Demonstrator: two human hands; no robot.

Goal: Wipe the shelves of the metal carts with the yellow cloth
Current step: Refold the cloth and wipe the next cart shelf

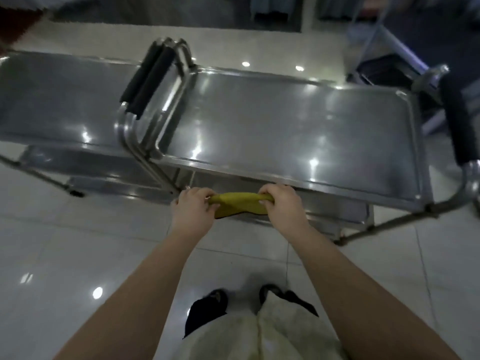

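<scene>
Both hands grip the yellow cloth (240, 205) just before the right cart (298, 131): left hand (193, 206) and right hand (281, 203) curled round its ends

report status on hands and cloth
Left hand and right hand both grip the yellow cloth, bunched between them. Cloth at near edge of right cart's top shelf, not on it. Black handles at shelf's left end.

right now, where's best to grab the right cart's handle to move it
Grip the right cart's handle mid-length on its black padded sleeve, wrapping from above: the bar stands clear beyond the right end of the top shelf.
</scene>
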